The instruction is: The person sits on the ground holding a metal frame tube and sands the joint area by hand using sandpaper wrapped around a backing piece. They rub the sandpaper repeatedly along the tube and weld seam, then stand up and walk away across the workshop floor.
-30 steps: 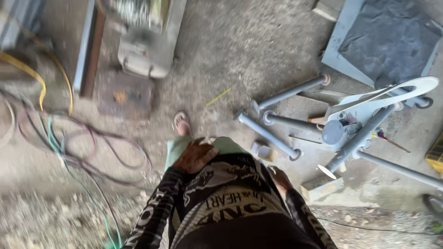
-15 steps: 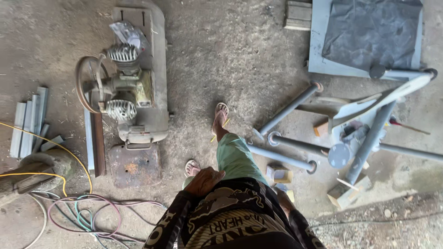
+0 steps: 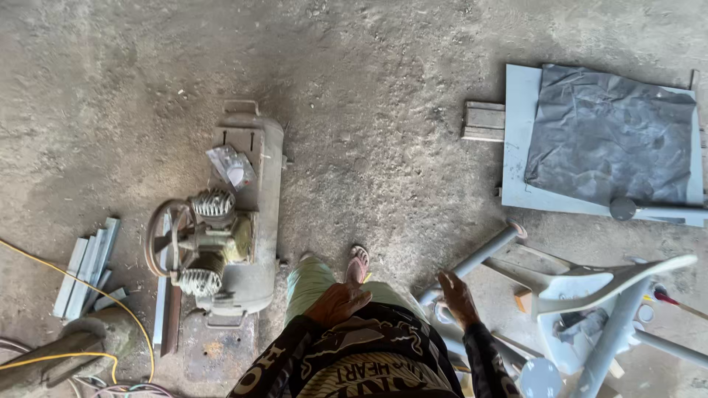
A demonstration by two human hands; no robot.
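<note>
So the view has swung a lot in the last second: earlier it was mostly cables and the near end of the compressor, now the whole air compressor [image 3: 228, 243] sits in full view on the concrete floor [image 3: 383, 110], left of the person's legs. They look mid-step, one sandalled foot [image 3: 358, 264] forward, so this is walking, not handling.

Left hand [image 3: 338, 302] rests loose against the thigh, fingers relaxed and holding nothing. Right hand [image 3: 459, 296] hangs open too, empty, just above the near end of a grey metal tube [image 3: 476, 258]; I can't really tell if it brushes it, probably not.

The tube is painted pale grey, round, lying diagonally at the floor's lower right among more grey frame parts [image 3: 612, 309]. A grey panel with a dark crumpled sheet [image 3: 608, 140] lies at the upper right.
</note>
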